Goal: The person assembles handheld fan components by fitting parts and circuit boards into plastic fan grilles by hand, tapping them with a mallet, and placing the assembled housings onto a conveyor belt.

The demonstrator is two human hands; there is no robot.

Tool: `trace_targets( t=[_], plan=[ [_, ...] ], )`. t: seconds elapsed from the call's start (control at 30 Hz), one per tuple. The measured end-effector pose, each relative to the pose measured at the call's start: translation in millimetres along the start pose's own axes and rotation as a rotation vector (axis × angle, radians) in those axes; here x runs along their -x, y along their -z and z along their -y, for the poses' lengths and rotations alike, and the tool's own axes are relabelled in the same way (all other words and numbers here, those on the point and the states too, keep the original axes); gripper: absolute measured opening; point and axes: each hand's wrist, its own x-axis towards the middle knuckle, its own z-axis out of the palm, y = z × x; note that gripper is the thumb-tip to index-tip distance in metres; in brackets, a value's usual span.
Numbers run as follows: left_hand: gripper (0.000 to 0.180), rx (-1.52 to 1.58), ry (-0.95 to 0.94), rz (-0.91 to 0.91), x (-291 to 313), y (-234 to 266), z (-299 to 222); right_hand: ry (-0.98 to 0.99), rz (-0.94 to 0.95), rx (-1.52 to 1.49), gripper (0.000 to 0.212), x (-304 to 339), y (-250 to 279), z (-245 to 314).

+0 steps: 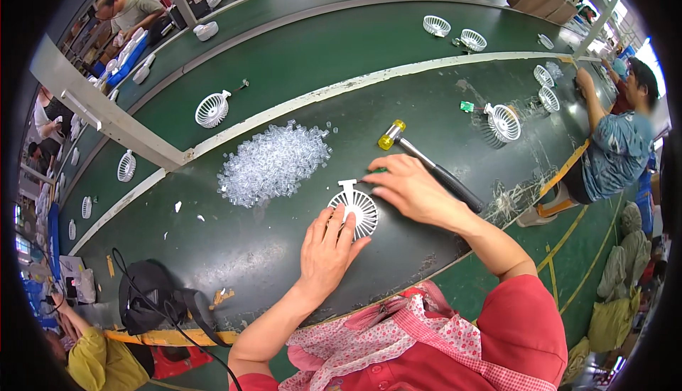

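Observation:
A round white slatted fan housing with a short neck lies on the dark green workbench in front of me. My left hand rests on its near left part, fingers stretched out over the slats. Just past the neck, my right hand has its fingers bent and drawn together around a small green circuit board, mostly hidden by them. A thin dark wire runs from the neck toward these fingertips. Beyond that hand lies a mallet with a yellow head and black handle.
A heap of small clear plastic pieces lies to the left. Another fan housing with a green board sits at right. A black bag is at near left. Beyond a pale rail, a conveyor belt carries housings. A co-worker works at right.

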Motion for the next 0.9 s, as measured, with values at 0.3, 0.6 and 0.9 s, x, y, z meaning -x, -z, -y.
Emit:
trace_targets(
  t=[0.3,0.6,0.9],
  plan=[
    [0.051,-0.033,-0.018,-0.022,2,-2,-1,-0.407,-0.115,0.253,0.027,37,21,-34],
    [0.048,-0.051,-0.039,-0.022,0,2,0,-0.128,-0.215,-0.007,0.027,28,22,28],
    [0.024,0.103,0.154,-0.283,-12,15,41,-0.225,-0.271,0.319,0.027,22,16,-27]
  ],
)
